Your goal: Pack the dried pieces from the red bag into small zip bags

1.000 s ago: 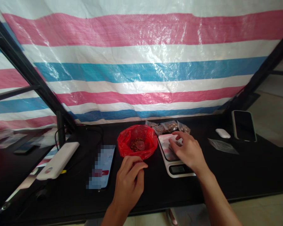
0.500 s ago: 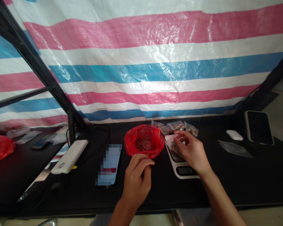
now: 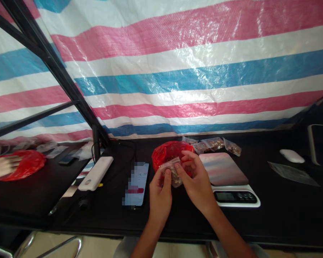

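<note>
Pouch: a small clear pouch (image 3: 174, 171) with brown bits inside, held over the black table (image 3: 282, 211), just in front of the red bag (image 3: 170, 152).
Pouch axis: its long axis runs from about 8 o'clock up to 2 o'clock; the top edge tilts up toward 2, the filled end hangs low toward the person.
Left hand: the left hand (image 3: 159, 196) pinches the pouch's left end between thumb and fingers, closed on it.
Right hand: the right hand (image 3: 197, 185) grips the right end, fingers curled over the top edge, thumb in front; closed on the pouch too.
Red bag: at 12 o'clock from the pouch, mouth open, partly hidden by the hands.
Scale: a white scale (image 3: 228, 179) at 3 o'clock, its platter bare, its display facing the person.
Filled pouches: a few more (image 3: 215, 144) lie at 1 o'clock, behind the scale.
Phone: a phone (image 3: 136, 183) lies flat at 9 o'clock, its screen blurred.
Power bank: a white power bank (image 3: 96, 172) further toward 9.
Far right: an empty clear pouch (image 3: 292, 172) and a white mouse (image 3: 291, 156), well apart.
Far left: another person's hand (image 3: 2, 166) rests on a second red bag (image 3: 28, 163).
</note>
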A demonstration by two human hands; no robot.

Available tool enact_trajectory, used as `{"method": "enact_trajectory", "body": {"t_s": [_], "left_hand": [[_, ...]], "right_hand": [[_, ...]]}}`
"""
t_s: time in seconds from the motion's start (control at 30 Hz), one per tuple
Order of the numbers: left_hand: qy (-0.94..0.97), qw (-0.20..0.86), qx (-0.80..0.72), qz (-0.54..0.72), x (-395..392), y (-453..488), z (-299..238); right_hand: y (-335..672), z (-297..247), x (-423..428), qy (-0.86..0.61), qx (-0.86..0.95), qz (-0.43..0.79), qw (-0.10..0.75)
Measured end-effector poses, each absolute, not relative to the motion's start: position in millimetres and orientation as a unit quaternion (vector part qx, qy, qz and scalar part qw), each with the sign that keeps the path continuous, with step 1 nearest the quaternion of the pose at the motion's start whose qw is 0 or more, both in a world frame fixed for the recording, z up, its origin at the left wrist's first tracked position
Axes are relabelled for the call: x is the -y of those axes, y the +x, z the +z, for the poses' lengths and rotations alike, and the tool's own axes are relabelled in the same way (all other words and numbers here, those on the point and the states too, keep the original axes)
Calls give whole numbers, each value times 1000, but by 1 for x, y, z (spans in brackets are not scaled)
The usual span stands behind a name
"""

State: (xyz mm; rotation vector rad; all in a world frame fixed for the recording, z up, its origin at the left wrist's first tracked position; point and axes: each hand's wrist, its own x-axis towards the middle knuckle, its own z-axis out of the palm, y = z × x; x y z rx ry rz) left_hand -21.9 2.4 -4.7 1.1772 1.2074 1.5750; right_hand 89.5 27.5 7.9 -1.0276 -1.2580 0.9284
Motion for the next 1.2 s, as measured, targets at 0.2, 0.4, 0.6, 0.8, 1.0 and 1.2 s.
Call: {"method": "enact_trajectory", "body": {"t_s": [0.2, 0.4, 0.6, 0.8, 1.0, 1.2], "left_hand": [[523, 361, -489, 597, -2, -32, -15], [541, 293, -509, 602, 0, -34, -17], [545, 297, -512, 594, -1, -35, -16], [522, 284, -523, 611, -3, -35, -17], [542, 306, -505, 599, -2, -31, -16], [542, 325, -499, 593, -1, -29, -13]], "right_hand": [[96, 7, -32, -424, 589, 461, 511], [99, 11, -29, -435, 624, 407, 505], [99, 13, -30, -420, 649, 399, 493], [97, 10, -30, -434, 615, 427, 501], [98, 3, -31, -418, 605, 442, 513], [100, 6, -29, -410, 626, 443, 493]]}}
